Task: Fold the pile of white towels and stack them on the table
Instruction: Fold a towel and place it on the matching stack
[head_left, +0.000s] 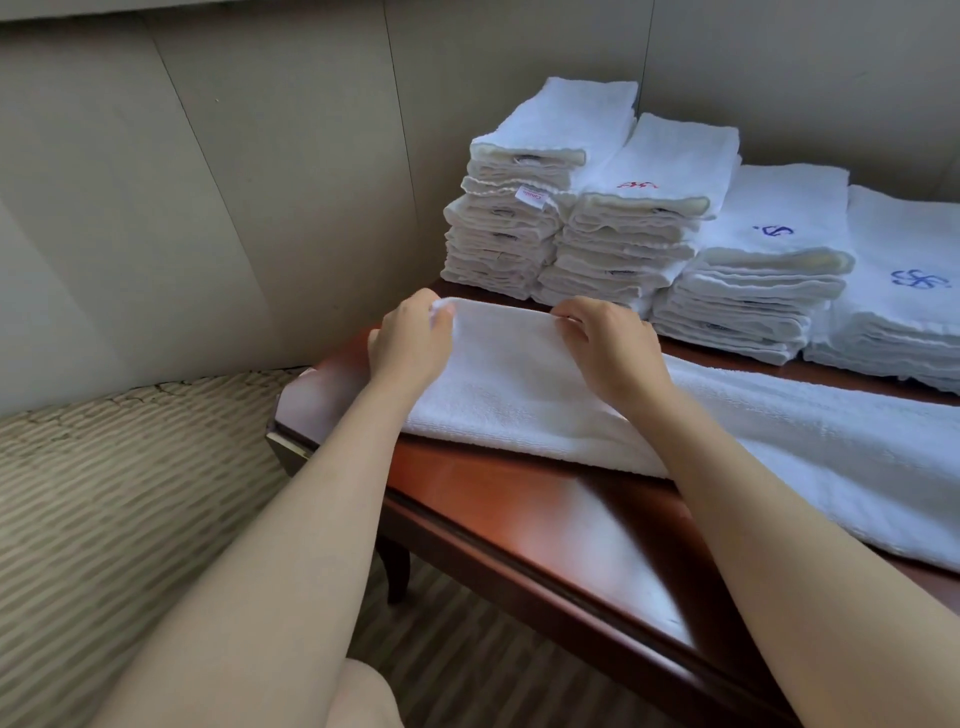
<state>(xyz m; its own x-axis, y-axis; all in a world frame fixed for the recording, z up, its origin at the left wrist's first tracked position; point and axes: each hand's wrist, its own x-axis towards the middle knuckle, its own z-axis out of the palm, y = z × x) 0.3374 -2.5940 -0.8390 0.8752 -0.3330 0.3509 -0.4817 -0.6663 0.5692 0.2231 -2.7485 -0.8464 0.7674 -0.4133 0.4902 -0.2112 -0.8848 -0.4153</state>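
Pinching the far folded edge of a white towel (519, 395), the left hand (410, 338) and right hand (613, 348) hold it on the wooden table (498, 499). Its long axis runs rightward, cut off by the frame edge. Folded towel stacks (623, 234) stand behind.

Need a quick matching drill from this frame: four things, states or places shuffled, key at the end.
1. left hand
2. right hand
3. tallest stack
4. towel with red embroidery

A. tops the second stack
B. nearest the wall corner
C. grips the unfolded towel's far right corner
D. pinches its far left corner

Pairs: 1-D, 2-C, 3-B, 4-A
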